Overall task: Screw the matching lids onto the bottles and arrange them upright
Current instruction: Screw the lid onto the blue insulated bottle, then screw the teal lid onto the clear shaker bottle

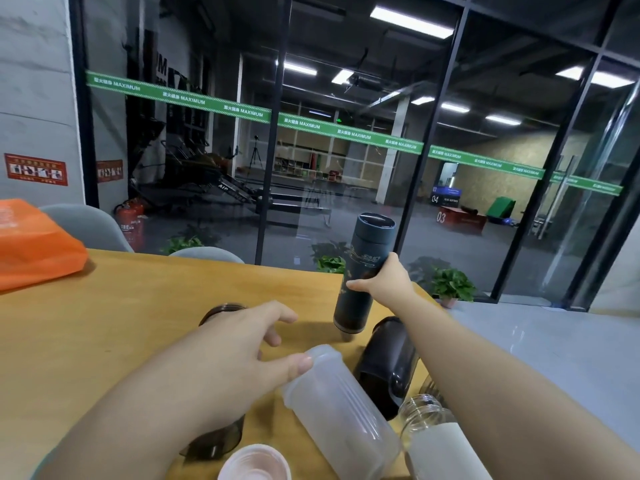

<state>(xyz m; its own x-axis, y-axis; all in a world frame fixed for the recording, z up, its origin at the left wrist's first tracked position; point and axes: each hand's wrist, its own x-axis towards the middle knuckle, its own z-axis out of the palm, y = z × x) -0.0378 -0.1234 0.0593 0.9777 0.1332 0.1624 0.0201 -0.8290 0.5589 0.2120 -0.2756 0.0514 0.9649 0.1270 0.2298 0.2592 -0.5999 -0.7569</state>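
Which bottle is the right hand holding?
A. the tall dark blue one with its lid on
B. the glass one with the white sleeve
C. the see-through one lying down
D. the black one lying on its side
A: the right hand is wrapped around the tall dark blue bottle, which is upright with its lid on.

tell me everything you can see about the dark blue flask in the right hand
The dark blue flask is a tall, slim cylinder with a matte finish, a pale ornamental pattern around its middle and a matching lid on top. It stands nearly upright, leaning slightly, its base at or just above the wooden table. The right hand grips its middle.
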